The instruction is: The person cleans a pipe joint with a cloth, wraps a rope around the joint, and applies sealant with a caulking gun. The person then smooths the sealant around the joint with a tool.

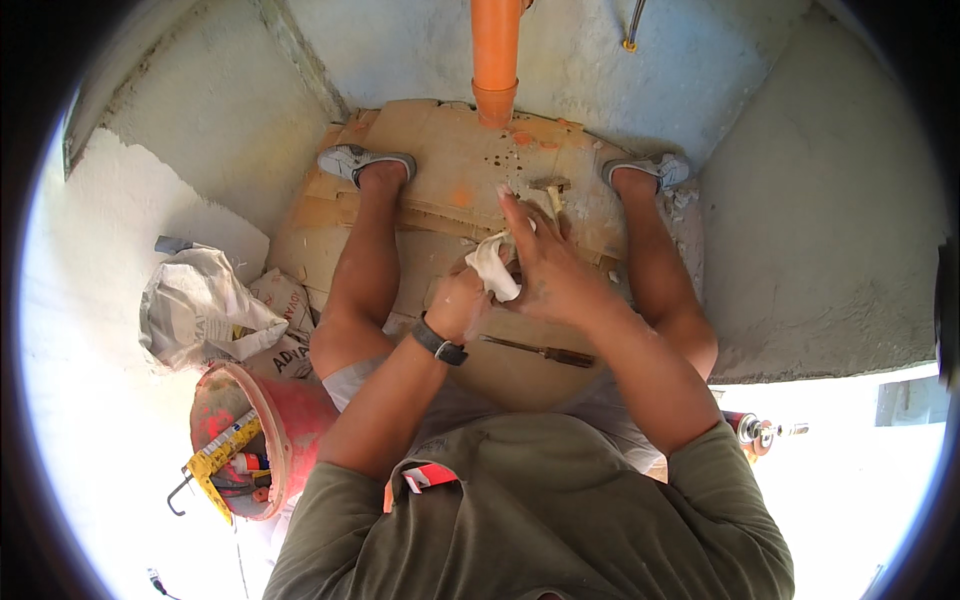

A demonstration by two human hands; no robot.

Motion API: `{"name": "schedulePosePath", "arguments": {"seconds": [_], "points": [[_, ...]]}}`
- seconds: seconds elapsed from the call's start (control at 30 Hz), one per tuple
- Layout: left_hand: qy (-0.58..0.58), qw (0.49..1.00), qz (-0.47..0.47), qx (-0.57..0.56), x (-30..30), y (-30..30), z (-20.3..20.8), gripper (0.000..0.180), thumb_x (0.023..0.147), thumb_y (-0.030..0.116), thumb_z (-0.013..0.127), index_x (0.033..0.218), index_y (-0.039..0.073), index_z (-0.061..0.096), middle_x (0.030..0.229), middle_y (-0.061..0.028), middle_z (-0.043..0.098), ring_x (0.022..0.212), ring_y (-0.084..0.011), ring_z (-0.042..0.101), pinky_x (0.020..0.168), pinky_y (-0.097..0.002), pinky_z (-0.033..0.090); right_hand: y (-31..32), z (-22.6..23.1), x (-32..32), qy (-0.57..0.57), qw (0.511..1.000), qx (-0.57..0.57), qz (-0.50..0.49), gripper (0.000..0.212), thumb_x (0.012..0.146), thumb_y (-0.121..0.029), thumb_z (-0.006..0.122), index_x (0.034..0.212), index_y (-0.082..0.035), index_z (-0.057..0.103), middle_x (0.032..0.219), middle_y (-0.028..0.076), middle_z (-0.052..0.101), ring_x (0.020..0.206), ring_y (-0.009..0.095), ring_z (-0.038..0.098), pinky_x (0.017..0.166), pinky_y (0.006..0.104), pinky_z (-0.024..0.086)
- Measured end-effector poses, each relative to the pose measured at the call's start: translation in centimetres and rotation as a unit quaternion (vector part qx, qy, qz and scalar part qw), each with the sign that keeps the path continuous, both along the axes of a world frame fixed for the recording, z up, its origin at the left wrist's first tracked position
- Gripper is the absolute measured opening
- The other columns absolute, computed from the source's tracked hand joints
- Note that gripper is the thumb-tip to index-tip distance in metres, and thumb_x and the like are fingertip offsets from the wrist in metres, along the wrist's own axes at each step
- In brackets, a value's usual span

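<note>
White cloth or paper (496, 268) – one piece, crumpled, between the hands above the cardboard (425, 150); seemingly bunched for a firmer hold. Screwdriver-like tool (540, 350), lying between the legs, likely for easy reach. Caulking gun (222, 450), leaning in red bucket (312, 408), probably to keep it together with other tools. Left hand (462, 303) – wrist bent inward, fingers closed on the white piece. Right hand (553, 268) – index finger extended forward; its thumb's grip cannot be told.

olive short-sleeved shirt (570, 500), black wristband (432, 339), pale shorts (358, 380), grey shoes (345, 159)
</note>
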State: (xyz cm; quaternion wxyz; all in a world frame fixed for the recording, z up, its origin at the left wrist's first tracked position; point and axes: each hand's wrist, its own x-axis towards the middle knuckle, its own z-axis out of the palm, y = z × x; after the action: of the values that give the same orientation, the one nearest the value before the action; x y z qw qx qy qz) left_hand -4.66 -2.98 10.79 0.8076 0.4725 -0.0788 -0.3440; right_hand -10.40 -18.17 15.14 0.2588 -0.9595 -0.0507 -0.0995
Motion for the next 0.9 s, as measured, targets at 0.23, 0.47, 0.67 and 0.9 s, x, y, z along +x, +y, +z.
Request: {"name": "schedulePosePath", "arguments": {"seconds": [0.23,0.47,0.67,0.9], "points": [[-0.108,0.988,0.004,-0.107,1.9,2.1,1.1,0.042,0.1,0.018,0.049,0.138,-0.001,0.045,0.135,-0.0133,0.053,0.124,-0.0297,0.054,0.106,-0.0463,0.043,-1.9,1.1,-0.3,-0.05,0.875,0.461,0.14,0.12,0.079,-0.064,0.067,0.158,-0.019,-0.012,0.158,0.021,0.027,0.137,0.035,0.041,0.111,0.0468,0.031],[-0.066,0.979,-0.059,-0.185,2.7,1.8,2.1,0.042,0.099,0.026,0.053,0.134,0.004,0.049,0.126,-0.0089,0.058,0.12,-0.0267,0.058,0.103,-0.0434,0.045,-3.7,2.6,-1.2,0.107,0.718,0.657,0.204,0.106,0.081,-0.089,0.027,0.158,-0.026,-0.012,0.162,0.016,0.021,0.101,0.031,0.064,0.067,0.0323,0.049],[-0.064,0.966,-0.159,-0.195,1.6,-0.8,1.3,0.021,0.098,0.026,0.053,0.115,0.013,0.055,0.113,-0.0083,0.063,0.099,-0.0248,0.061,0.08,-0.0419,0.05,-2.3,1.6,1.1,0.117,0.617,0.75,0.207,0.102,0.082,-0.089,0.022,0.157,-0.029,-0.011,0.164,0.014,0.016,0.087,0.032,0.066,0.056,0.0326,0.053],[0.014,0.972,0.036,-0.231,2.0,-0.4,1.3,0.023,0.093,0.025,0.058,0.114,0.017,0.058,0.102,-0.0056,0.065,0.092,-0.0224,0.064,0.085,-0.0446,0.049,-3.1,1.4,0.9,0.153,0.681,0.684,0.211,0.096,0.086,-0.084,0.021,0.156,-0.031,-0.016,0.161,0.012,0.025,0.074,0.028,0.067,0.056,0.0353,0.055]]}}
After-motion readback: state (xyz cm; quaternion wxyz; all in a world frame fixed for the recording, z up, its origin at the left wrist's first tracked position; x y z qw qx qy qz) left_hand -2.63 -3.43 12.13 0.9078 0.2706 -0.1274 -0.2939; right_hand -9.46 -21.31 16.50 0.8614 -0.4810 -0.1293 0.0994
